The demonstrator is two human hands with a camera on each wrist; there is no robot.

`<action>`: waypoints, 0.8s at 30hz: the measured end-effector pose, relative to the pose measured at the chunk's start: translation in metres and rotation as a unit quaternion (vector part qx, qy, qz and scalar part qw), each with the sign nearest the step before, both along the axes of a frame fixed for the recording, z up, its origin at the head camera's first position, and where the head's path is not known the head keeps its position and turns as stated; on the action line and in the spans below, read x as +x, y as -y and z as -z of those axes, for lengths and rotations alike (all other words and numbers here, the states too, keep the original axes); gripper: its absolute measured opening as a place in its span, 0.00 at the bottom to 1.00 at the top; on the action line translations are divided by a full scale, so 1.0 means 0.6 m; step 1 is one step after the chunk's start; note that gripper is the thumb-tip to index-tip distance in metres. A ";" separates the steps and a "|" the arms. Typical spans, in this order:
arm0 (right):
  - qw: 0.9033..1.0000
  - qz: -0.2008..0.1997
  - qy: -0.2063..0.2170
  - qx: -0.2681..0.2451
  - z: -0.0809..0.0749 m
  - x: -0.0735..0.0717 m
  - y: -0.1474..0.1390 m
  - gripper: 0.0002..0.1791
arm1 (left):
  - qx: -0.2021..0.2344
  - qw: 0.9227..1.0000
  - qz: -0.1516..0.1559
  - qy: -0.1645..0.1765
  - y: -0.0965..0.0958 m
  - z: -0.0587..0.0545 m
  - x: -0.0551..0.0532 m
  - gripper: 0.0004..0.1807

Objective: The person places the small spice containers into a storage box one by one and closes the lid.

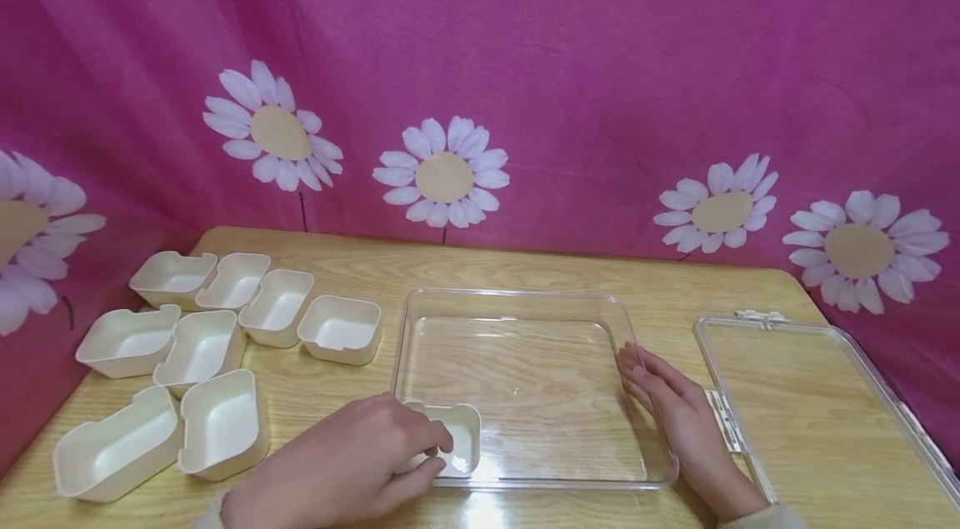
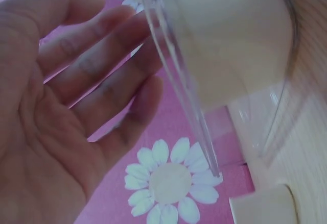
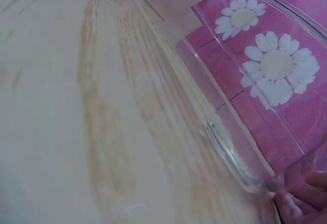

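One cream cup [image 1: 467,439] sat in the near-left corner of one clear box [image 1: 555,484], the left hand [image 1: 360,458] beside it, fingers apart; whether the right hand [image 1: 678,412] gripped the box was unclear. Eight other cups [image 1: 201,346] stood left, one lid [image 1: 840,412] right.

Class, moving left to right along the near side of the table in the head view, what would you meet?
Long cream container, squarer cream container, left hand, clear box, right hand, clear lid.
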State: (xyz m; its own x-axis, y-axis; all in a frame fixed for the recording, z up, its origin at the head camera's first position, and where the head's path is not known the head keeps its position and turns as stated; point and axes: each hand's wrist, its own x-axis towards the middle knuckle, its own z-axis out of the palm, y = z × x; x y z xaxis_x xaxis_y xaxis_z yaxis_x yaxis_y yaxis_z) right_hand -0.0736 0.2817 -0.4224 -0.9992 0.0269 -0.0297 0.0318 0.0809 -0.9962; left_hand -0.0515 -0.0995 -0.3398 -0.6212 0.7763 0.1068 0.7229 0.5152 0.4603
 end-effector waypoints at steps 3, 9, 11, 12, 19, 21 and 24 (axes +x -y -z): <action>1.000 -0.003 0.000 0.005 -0.001 0.000 0.001 0.33 | 0.021 0.996 -0.003 -0.082 0.007 -0.001 -0.005 0.09; 1.000 -0.009 -0.003 0.022 -0.003 0.003 0.001 0.33 | 0.061 0.974 -0.037 -0.213 0.028 0.001 -0.018 0.05; 1.000 -0.009 -0.004 0.026 -0.003 0.004 0.002 0.34 | 0.077 0.970 -0.050 -0.226 0.034 0.000 -0.022 0.04; 1.000 -0.009 -0.004 0.027 -0.003 0.005 0.002 0.34 | 0.084 0.967 -0.056 -0.233 0.036 0.000 -0.024 0.04; 1.000 -0.007 -0.001 0.022 -0.002 0.005 0.002 0.34 | 0.097 0.959 -0.131 -0.234 0.050 0.003 -0.037 0.06; 1.000 -0.007 -0.002 0.019 -0.002 0.005 0.002 0.34 | 0.094 0.957 -0.162 -0.220 0.054 0.004 -0.041 0.08; 1.000 -0.007 -0.003 0.018 -0.001 0.005 0.002 0.34 | 0.091 0.954 -0.211 -0.194 0.061 0.007 -0.048 0.07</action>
